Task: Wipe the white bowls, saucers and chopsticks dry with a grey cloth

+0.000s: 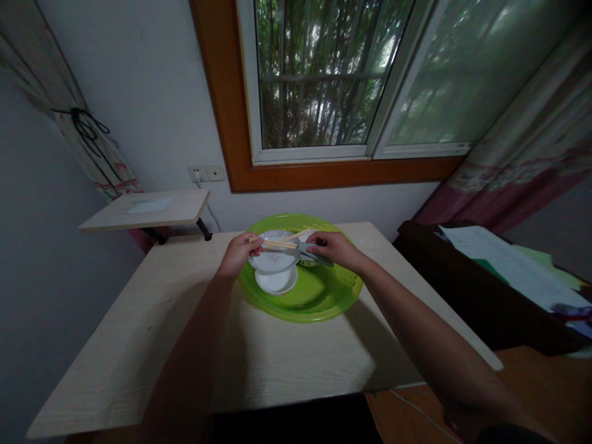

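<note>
Gripping chopsticks [280, 245] (L hand [243, 251]), cloth [305, 251] (R hand [332, 248]), prob mid-wipe; unsure re dish [276, 281] at 8 o'clock in basin [324, 296]

The basin [324, 296] is glossy plastic, the chopsticks [280, 245] probably wood.

room over near-right basin [324, 293], chopsticks [280, 245] barring bowls [276, 281]

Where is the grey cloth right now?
In the head view, the grey cloth is in the right hand, at the right-hand ends of the chopsticks, over the green basin.
</note>
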Demonstrator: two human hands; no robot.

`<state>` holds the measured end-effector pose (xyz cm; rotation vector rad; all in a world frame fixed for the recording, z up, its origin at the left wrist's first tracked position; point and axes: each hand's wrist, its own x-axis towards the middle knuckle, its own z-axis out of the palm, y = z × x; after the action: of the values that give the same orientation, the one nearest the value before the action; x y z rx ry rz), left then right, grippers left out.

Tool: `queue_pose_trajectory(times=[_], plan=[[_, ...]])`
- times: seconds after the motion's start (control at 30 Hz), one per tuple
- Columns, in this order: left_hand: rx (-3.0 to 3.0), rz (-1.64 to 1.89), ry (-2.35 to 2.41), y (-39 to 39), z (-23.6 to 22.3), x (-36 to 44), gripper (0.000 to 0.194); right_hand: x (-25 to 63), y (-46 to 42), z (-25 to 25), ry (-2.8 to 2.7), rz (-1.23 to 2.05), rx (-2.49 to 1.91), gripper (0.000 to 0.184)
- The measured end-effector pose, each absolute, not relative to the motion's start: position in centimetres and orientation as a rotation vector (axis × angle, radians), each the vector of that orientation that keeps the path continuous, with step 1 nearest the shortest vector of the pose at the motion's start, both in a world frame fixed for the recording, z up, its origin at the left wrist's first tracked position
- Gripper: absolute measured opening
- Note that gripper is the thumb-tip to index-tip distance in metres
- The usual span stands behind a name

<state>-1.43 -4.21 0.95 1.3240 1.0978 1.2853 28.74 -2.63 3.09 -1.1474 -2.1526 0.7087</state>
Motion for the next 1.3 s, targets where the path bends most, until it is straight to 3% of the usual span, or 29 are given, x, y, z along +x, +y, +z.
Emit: queue_pose_trajectory(times=[0.23, 0.8, 1.03, 1.3], plan=[[1.382, 1.252, 1.103, -4.4, 1.1, -1.4, 0.028, 29.4, -2.1, 2.6, -2.149, 0.824, -1.161, 0.026], [1.53, 1.043, 1.09, -4.7, 1.5, -1.3, 0.028, 21.6, -2.5, 4.0, -2.306, 0.681, -0.9, 0.023], [1.366, 1.19, 1.119, -4.6, 1.4, -1.7, 0.029, 23.6, -3.3, 4.1, -2.272, 0.608, -1.017, 0.024], [1.28, 1.277, 1.116, -4.3, 0.9, -2.0, 0.033, 28.4, -2.9, 3.1, -2.154, 0.797, -1.122, 0.033]])
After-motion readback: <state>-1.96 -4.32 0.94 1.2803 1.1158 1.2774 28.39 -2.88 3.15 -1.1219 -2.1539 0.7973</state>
